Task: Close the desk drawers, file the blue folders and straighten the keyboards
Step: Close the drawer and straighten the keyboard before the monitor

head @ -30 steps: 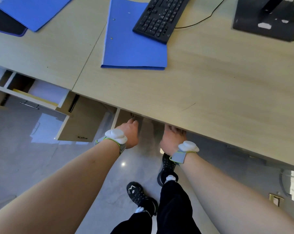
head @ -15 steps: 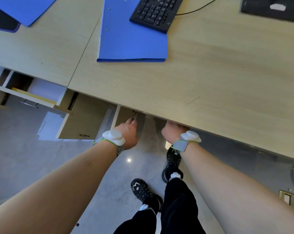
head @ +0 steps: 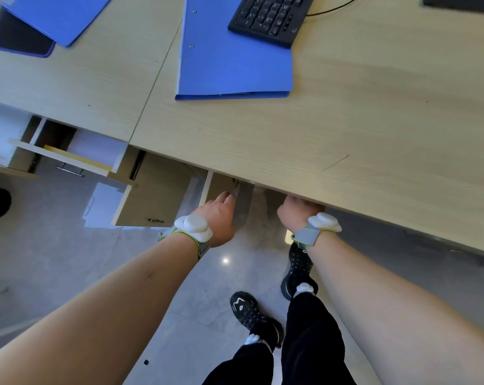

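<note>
Under the desk edge [head: 304,187], your left hand [head: 218,218] reaches fingers-forward at a nearly shut drawer [head: 221,184], likely pushing; your right hand [head: 297,211] hides its fingers, grip unclear. Beyond, another drawer [head: 68,159] gapes; blue folders [head: 235,59] await filing under the keyboard [head: 271,15].

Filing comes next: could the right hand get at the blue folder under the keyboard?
Probably yes: the right hand is just under the desk edge, the blue folder's near half lies bare, though the keyboard pins its far corner.
</note>
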Demonstrator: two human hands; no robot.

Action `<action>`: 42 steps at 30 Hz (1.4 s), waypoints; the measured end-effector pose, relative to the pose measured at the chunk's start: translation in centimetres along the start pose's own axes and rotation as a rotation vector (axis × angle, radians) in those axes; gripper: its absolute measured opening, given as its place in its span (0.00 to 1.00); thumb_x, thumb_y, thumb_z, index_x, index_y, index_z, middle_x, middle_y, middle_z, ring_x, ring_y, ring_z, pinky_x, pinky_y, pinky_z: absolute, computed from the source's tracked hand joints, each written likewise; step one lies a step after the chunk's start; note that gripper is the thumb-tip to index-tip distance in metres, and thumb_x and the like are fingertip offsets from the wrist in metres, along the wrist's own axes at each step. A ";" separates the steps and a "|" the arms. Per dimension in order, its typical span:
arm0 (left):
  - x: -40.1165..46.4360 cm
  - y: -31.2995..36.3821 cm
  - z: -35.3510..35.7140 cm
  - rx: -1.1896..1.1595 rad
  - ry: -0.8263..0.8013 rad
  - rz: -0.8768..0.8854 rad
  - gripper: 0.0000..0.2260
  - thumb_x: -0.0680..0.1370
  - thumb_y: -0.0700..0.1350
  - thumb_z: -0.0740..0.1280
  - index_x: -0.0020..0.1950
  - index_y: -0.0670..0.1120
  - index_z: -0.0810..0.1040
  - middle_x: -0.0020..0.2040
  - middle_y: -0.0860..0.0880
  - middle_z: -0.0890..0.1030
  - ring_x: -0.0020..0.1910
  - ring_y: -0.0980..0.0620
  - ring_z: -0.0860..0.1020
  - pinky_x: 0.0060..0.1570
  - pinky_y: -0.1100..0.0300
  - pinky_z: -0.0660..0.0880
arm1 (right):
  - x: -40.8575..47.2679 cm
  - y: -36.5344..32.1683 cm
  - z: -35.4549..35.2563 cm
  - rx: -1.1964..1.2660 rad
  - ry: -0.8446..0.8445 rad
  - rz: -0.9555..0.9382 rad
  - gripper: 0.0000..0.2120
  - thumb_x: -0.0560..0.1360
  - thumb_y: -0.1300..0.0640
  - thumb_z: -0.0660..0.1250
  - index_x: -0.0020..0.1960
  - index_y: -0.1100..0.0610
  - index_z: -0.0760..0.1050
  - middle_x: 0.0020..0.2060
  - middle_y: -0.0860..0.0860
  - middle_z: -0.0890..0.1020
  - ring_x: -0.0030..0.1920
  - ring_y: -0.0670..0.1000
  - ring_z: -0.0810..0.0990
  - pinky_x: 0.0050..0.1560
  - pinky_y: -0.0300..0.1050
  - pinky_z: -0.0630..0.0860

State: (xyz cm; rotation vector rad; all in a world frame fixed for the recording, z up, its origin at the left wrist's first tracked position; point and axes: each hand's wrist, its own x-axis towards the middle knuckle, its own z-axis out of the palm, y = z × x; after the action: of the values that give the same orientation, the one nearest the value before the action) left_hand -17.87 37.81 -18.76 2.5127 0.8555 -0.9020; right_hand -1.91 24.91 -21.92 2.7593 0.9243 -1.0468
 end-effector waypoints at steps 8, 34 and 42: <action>-1.6 -3.1 0.6 -0.052 -0.020 -0.087 0.29 0.76 0.45 0.62 0.76 0.45 0.60 0.78 0.48 0.63 0.67 0.41 0.74 0.59 0.46 0.76 | -0.7 -0.5 0.1 0.024 0.122 0.010 0.10 0.73 0.57 0.60 0.53 0.57 0.73 0.57 0.58 0.78 0.54 0.60 0.77 0.54 0.47 0.71; -8.0 -13.2 10.8 -0.403 -0.108 -0.288 0.23 0.77 0.47 0.60 0.73 0.47 0.66 0.65 0.46 0.79 0.60 0.42 0.79 0.59 0.46 0.78 | -7.1 -14.8 11.0 0.023 -0.213 -0.417 0.27 0.75 0.61 0.59 0.74 0.52 0.62 0.63 0.56 0.75 0.61 0.61 0.77 0.50 0.48 0.73; -5.8 -13.9 14.6 -0.404 -0.095 -0.253 0.29 0.80 0.47 0.60 0.80 0.53 0.57 0.71 0.47 0.76 0.65 0.44 0.77 0.61 0.51 0.76 | -5.2 -15.9 15.7 -0.159 -0.237 -0.565 0.35 0.73 0.58 0.60 0.76 0.41 0.52 0.61 0.54 0.74 0.57 0.63 0.77 0.54 0.55 0.76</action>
State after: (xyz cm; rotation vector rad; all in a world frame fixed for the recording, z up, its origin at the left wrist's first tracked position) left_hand -37.07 38.85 -27.23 2.0332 1.2076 -0.8177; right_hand -22.98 31.45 -28.23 2.2241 1.7078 -1.2583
